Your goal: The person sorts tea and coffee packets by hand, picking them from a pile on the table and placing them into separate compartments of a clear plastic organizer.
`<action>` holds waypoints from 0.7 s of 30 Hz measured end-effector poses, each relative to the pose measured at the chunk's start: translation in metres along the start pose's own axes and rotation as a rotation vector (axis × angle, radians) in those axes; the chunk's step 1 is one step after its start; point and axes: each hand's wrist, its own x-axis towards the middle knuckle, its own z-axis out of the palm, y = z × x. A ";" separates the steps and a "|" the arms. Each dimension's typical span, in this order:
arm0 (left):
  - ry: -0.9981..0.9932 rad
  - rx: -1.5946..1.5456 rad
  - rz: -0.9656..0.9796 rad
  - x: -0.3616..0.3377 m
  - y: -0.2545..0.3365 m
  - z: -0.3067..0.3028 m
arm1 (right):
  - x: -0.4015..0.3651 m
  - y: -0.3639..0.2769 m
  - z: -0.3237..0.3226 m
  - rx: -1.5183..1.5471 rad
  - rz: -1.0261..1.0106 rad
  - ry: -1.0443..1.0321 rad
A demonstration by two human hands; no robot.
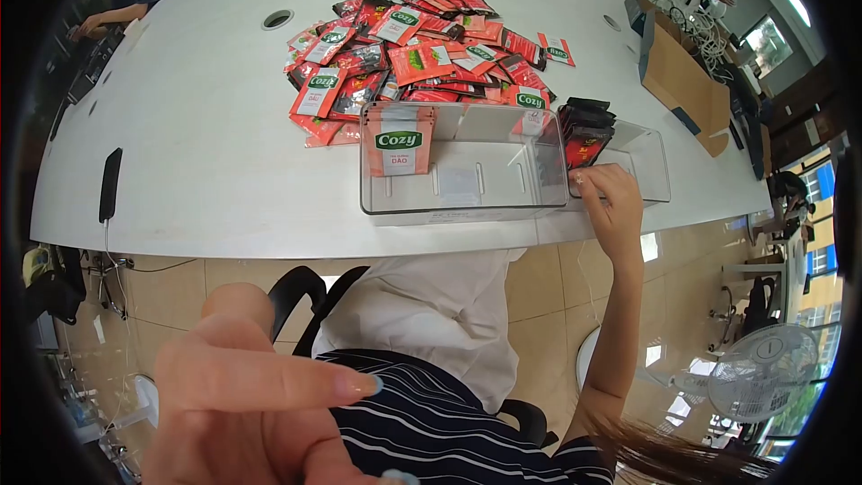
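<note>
My right hand [612,202] is at the right-hand clear plastic bin [663,157], its bent fingers closed at the lower front of the black-and-red sachets [588,130] standing inside. The fingertips are partly hidden, so the exact grip is hard to see. To its left, a larger clear bin [476,208] holds a row of pink-red Cozy sachets [400,145] upright at its left end. My left hand [251,386] is raised close to the camera over my lap, one finger stretched sideways and apart from those below, with nothing visible in it.
Behind the bins lies a wide pile of mixed red, pink and black sachets [417,61] on the white table [206,153]. A black phone [110,184] with a cable lies left. An open cardboard box [687,90] stands right. Other people sit or stand at the far edges.
</note>
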 end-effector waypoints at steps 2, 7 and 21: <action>-0.178 -0.094 -0.166 0.014 0.013 -0.013 | 0.002 0.000 0.003 0.016 -0.015 0.042; 0.010 0.105 -0.207 0.006 0.012 -0.008 | -0.006 0.005 0.007 0.083 -0.015 0.166; 0.080 0.661 -1.050 -0.112 -0.259 -0.051 | -0.021 0.008 0.039 -0.117 0.052 0.495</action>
